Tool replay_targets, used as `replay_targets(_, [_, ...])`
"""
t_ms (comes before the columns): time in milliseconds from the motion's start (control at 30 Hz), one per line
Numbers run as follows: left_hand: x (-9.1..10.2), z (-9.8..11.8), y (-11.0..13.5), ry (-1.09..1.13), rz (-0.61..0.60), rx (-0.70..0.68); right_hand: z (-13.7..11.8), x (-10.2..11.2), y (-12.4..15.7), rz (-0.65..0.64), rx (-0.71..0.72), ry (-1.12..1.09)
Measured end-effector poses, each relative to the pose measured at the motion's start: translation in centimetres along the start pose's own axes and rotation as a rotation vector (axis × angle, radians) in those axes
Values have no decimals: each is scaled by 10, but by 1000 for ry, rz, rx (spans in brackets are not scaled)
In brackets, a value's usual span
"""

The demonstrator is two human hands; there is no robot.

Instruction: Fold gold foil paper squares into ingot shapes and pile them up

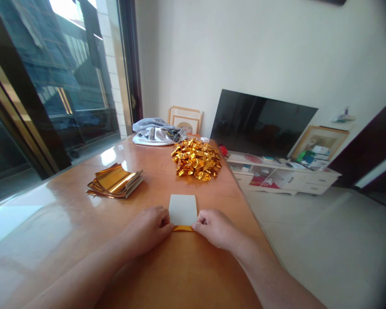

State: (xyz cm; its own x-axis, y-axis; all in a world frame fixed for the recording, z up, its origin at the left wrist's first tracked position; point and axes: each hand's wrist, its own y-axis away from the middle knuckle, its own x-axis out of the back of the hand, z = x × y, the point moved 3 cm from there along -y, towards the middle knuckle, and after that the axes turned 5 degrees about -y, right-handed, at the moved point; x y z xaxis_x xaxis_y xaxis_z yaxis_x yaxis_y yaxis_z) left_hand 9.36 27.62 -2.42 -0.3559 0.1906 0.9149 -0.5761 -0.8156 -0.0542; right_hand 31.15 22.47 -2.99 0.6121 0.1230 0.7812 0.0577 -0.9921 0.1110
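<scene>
Left hand (147, 229) and right hand (216, 229) each pinch one end of the gold fold (182, 228) along a white-backed foil sheet (182, 210) lying on the desk (64, 214).

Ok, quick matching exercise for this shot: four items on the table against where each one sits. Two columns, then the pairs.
Items:
1 crumpled gold foil heap
2 flat stack of gold foil sheets
3 white rectangular sheet
4 rumpled grey fabric bundle

Places:
A between the bare left hand and right hand
B far end of the table
C window side of the table
D mid-table, beyond the hands

Pairs: 1-D, 2-C, 3-A, 4-B
</scene>
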Motion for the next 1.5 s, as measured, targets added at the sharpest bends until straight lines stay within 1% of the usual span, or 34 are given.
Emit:
replay_targets(133, [0,0,-1,2,-14,6,-2,1,1,4,-12,21])
replay_targets(433, [-3,-3,-1,-4,7,-20,-4,2,3,25,-18,50])
replay_targets(567, [-1,0,-1,-14,-9,-5,-6,3,3,14,-21,60])
replay_targets(667, [4,5,1,-32,5,9,-6,3,3,7,-19,70])
replay_targets(733, [6,9,2,-43,22,-26,-6,3,3,10,-21,75])
replay_targets(833, [8,20,3,-66,26,-170,-6,3,3,19,-22,79])
replay_targets(933, [8,30,6,-107,-25,-320,-5,3,2,16,-24,85])
replay_targets(1000, [7,35,8,-135,-66,-374,-5,2,1,11,-24,84])
replay_targets(1100, [7,39,10,-167,-99,-399,-3,2,1,15,-17,78])
replay_targets(1300, [4,41,11,-191,-147,-399,-3,3,1,47,-22,83])
replay_targets(1500, [7,46,13,-258,-171,-377,-3,11,4,98,-37,151])
